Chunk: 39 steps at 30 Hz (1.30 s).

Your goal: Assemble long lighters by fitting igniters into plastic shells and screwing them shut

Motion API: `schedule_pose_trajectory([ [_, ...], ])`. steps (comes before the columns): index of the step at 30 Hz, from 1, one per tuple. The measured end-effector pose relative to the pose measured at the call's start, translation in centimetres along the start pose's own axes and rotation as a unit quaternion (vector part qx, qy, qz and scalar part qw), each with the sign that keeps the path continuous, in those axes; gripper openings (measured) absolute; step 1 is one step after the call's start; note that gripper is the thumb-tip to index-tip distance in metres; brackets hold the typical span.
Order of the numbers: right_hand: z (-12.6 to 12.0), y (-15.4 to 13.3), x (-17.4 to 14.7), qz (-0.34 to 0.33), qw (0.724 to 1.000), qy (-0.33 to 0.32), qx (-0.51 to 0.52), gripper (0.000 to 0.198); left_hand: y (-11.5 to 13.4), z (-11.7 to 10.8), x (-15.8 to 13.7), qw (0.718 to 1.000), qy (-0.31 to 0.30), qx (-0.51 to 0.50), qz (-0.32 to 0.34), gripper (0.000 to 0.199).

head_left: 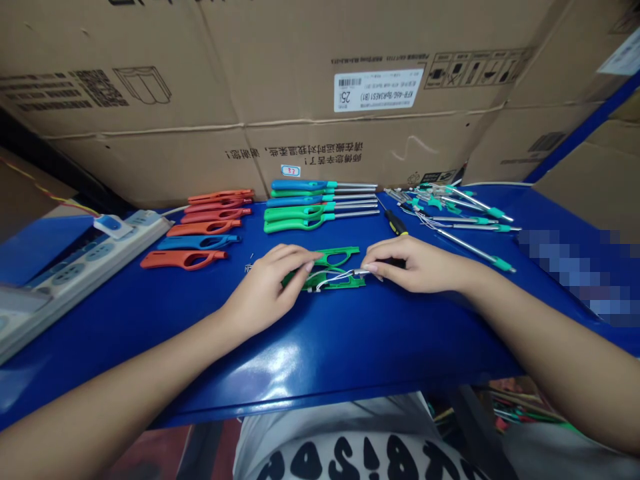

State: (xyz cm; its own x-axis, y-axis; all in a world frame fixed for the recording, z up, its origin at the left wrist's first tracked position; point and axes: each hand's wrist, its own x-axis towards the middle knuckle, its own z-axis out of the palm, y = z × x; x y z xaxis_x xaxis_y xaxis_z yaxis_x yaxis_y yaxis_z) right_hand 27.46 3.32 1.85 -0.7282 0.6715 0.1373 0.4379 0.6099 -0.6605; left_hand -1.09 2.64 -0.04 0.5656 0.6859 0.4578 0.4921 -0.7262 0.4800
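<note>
Nearest to the camera is your light shirt (325,440) with black lettering, just before the near edge of the blue tabletop (280,360). Both your forearms reach over this edge toward the middle. There, two green shell halves (347,283) lie one behind the other, between your hands. Your left hand (275,277) covers their left ends, the fingers lying over the green plastic; whether this grip is pinching, I cannot tell, because the hand hides it. Your right hand (413,263) has its grip pressed together, thumb against finger, pinching a small metal end (360,272), from which white wires (330,281) run to the nearer half. Behind the right hand lies a black and yellow screwdriver (397,223). Toward the far edge, before the cardboard (175,143), there is a group of green and blue handles (287,215) with metal rods. To their left is a row of orange shells (170,259) with a blue shell (173,243) among them. A white power strip (73,277) follows the left edge, and wired metal rods (473,247) are spread near the far right corner.
</note>
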Motion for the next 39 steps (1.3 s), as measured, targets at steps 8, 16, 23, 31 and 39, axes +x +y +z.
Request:
schedule_pose_trajectory([
  [8,0.9,-0.7,0.4,0.017,0.998,-0.012,0.063,0.037,2.6,-0.7,-0.6,0.992,0.108,-0.070,0.017,0.030],
  [16,1.7,-1.2,0.7,0.024,0.991,-0.028,0.126,0.038,2.2,0.0,-0.7,0.989,0.058,0.064,0.122,0.023],
  [23,2.1,-1.4,0.8,0.016,0.990,-0.037,0.134,0.038,2.0,0.2,-0.9,0.989,0.063,0.057,0.118,0.012],
  [31,2.5,-1.5,0.9,-0.019,0.997,-0.007,0.078,0.028,2.2,0.5,-0.6,0.994,0.062,0.014,0.087,0.007],
  [39,2.6,-1.7,0.8,-0.051,0.998,0.016,0.016,0.016,2.2,1.1,-0.7,0.995,0.064,-0.071,0.040,0.005],
])
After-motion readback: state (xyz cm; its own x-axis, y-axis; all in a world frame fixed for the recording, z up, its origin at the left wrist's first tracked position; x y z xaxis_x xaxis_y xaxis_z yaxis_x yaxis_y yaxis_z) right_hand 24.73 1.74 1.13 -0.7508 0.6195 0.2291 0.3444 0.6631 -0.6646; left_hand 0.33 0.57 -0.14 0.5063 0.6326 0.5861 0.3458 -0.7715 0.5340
